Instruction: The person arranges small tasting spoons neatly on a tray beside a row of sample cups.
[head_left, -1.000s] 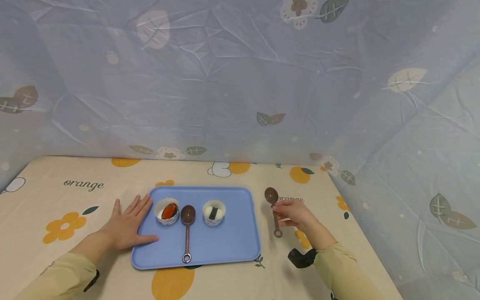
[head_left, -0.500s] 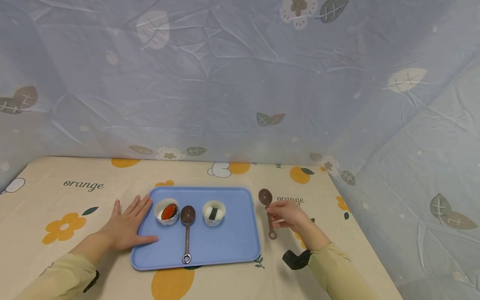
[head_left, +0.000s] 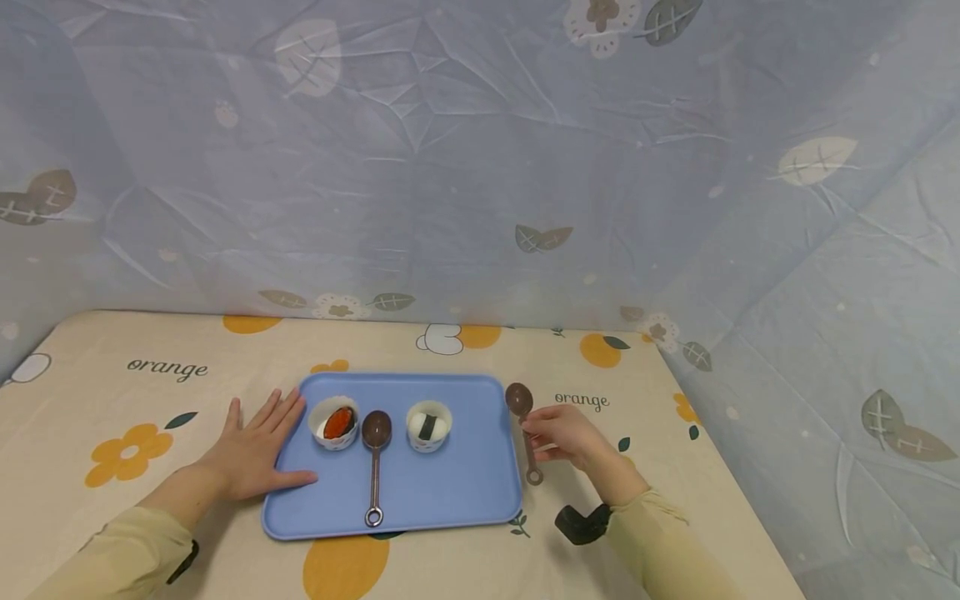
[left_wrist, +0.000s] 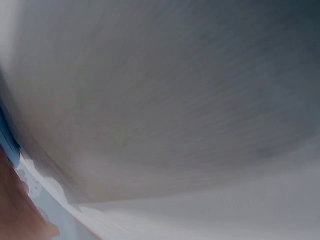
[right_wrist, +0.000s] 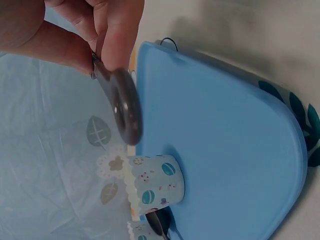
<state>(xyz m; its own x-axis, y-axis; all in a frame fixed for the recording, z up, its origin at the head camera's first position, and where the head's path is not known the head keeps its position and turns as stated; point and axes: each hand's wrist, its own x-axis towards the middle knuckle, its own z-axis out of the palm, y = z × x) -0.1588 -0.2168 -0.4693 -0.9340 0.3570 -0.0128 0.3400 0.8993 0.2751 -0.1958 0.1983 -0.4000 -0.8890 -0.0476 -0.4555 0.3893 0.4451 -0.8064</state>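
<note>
My right hand [head_left: 564, 433] pinches a brown spoon [head_left: 519, 400] by its handle at the right edge of a blue tray [head_left: 472, 483]; the bowl end points away from me. In the right wrist view the spoon's ring end [right_wrist: 126, 107] shows between thumb and fingers, over the tray side. My left hand [head_left: 251, 458] lies flat with fingers spread, thumb over the tray's left edge. A second brown spoon [head_left: 376, 431] lies on the tray between two paper cups. The left cup [head_left: 324, 412] holds an orange-topped sushi piece; the right cup [head_left: 427, 442] holds a white piece with a dark band.
A cream cloth [head_left: 180, 333] printed with oranges covers the table. Behind and to the right hangs a grey-blue patterned curtain [head_left: 420, 183]. A black wrist strap device [head_left: 583, 525] is on the right forearm. The left wrist view is mostly blurred grey.
My right hand has carried the brown spoon leftward and slightly nearer, up to the tray's right edge. The left hand, tray, cups and other spoon stay in place.
</note>
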